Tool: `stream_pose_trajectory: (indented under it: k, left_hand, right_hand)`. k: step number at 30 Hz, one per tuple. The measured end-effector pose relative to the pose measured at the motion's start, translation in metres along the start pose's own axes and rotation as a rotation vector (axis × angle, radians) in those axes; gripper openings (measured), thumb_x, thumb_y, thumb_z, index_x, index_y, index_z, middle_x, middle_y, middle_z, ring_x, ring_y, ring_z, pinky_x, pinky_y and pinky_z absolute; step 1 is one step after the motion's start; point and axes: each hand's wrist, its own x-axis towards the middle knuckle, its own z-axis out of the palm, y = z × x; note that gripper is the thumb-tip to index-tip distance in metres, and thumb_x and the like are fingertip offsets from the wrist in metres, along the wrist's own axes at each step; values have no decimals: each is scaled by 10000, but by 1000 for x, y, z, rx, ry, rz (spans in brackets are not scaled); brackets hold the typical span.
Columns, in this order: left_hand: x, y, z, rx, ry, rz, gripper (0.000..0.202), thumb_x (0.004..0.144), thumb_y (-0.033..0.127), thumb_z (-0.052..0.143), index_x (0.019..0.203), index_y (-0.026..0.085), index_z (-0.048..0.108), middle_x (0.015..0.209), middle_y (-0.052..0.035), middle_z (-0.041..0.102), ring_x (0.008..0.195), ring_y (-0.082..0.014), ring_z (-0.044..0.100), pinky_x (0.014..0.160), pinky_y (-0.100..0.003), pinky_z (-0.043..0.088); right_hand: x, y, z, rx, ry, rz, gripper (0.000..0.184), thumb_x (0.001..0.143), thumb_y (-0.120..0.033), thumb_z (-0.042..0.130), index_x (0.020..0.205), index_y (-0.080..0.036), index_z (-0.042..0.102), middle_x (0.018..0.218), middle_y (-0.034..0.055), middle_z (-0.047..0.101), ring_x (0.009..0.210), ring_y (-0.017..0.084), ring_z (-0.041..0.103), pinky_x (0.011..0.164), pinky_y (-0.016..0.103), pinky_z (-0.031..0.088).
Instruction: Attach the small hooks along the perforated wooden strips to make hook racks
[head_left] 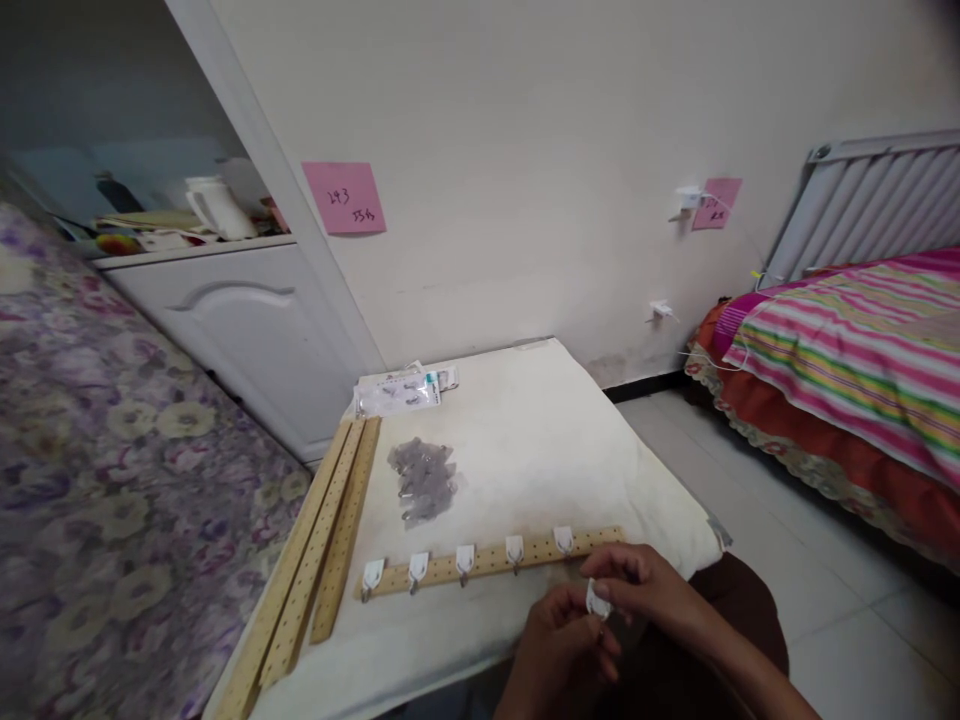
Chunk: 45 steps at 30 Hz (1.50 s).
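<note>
Head view: near the right end of the strip, left hand and right hand, nearly closed, pinch a hook, seemingly readying it, the next move likely needing careful alignment.

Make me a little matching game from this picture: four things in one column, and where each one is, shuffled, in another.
1. White jug
2. Five white hooks
3. Pink notes
4. Small white piece

A. Stuck to the wall
B. Held between the left hand and right hand
C. On the shelf
D. Along a wooden strip

Pairs: 1-C, 2-D, 3-A, 4-B
</note>
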Motion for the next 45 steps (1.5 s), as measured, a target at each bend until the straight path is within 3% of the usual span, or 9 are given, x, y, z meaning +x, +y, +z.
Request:
stream_pose_trajectory:
  k: [3, 7, 10, 12, 15, 19, 32, 45]
  left_hand:
    - [9, -12, 4, 35, -4, -20, 320, 585, 366, 723, 727, 166, 518, 538, -10, 637, 368, -90, 514, 412, -206, 319]
    - [17, -23, 5, 205, -7, -25, 247, 714, 384, 572, 811, 168, 501, 627, -18, 647, 405, -95, 531, 440, -216, 335]
    - [16, -23, 2, 518, -16, 47, 178, 758, 286, 488, 883, 164, 520, 701, -5, 631, 481, -99, 538, 499, -232, 372]
    - [13, -21, -1, 795, -6, 149, 167, 774, 226, 466, 912, 169, 542, 770, -15, 632, 626, -128, 569, 612, -260, 419]
    - [10, -19, -3, 1152, -1, 282, 195, 812, 162, 432, 956, 174, 562, 923, -59, 632, 860, -176, 564, 786, -311, 420]
    - [17, -18, -1, 1378, -72, 373, 253, 822, 83, 390, 990, 173, 557, 992, -79, 607, 921, -187, 535, 823, -321, 415]
    - [32, -19, -2, 1530, -72, 416, 273, 818, 52, 391, 995, 194, 543, 991, -50, 587, 941, -189, 511, 851, -337, 425]
    - [41, -36, -9, 1761, 52, 492, 564, 801, 38, 340, 1360, 111, 364, 1252, -130, 557, 1171, -241, 497, 1038, -459, 392]
  right_hand:
    - [-6, 6, -7, -6, 27, 26, 239, 720, -394, 680, 761, -172, 604, 620, -23, 587, 490, 91, 483, 480, 214, 357]
    - [-4, 4, -34, -107, 101, -36, 230, 739, -390, 660, 750, -165, 616, 634, -16, 579, 551, 106, 487, 520, 224, 344]
    - [8, 1, -57, -174, 162, -87, 255, 739, -414, 649, 743, -161, 622, 664, -5, 593, 614, 127, 507, 576, 238, 360]
    - [17, -2, -67, -198, 144, -83, 262, 739, -421, 640, 728, -161, 616, 661, -6, 594, 614, 129, 504, 585, 239, 362]
    - [31, -5, -70, -245, 92, -76, 236, 739, -396, 632, 713, -162, 615, 638, -13, 580, 605, 126, 490, 577, 232, 354]
    - [48, -2, -69, -302, 51, -97, 170, 746, -320, 611, 713, -154, 627, 622, -19, 563, 595, 117, 466, 565, 224, 343]
    - [63, 18, -75, -318, 74, -83, 95, 718, -223, 587, 694, -147, 640, 615, -24, 566, 591, 113, 475, 567, 220, 343]
    - [64, 21, -73, -382, 112, -134, 116, 728, -224, 579, 709, -148, 665, 673, 8, 637, 652, 142, 544, 619, 235, 400]
